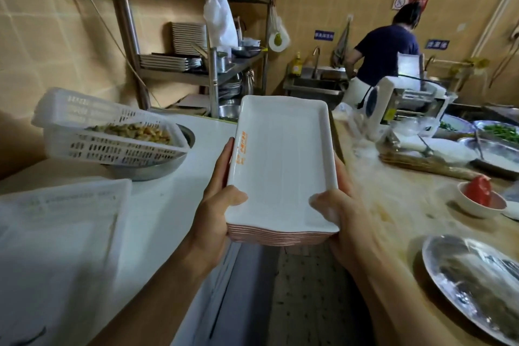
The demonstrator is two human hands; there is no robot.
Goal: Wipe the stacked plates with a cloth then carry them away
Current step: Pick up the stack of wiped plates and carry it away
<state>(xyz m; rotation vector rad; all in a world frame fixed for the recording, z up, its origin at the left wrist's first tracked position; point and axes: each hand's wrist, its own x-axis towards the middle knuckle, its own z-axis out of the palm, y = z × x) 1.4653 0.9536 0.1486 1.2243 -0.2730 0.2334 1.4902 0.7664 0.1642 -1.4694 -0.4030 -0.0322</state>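
A stack of several white rectangular plates (280,166) with pinkish undersides and orange lettering on the top rim is held in the air over the gap between two counters. My left hand (214,196) grips the stack's left side, thumb on the top rim and fingers underneath. My right hand (341,211) grips the right side the same way, thumb on the near right corner. No cloth is in sight.
A white counter (157,205) on the left carries a white basket of food (112,132) over a metal bowl. The wooden table (393,205) on the right holds a metal dish (471,286), a small bowl (480,199) and a machine (404,104). A metal rack (196,59) with plates and a person (384,56) at the sink are ahead.
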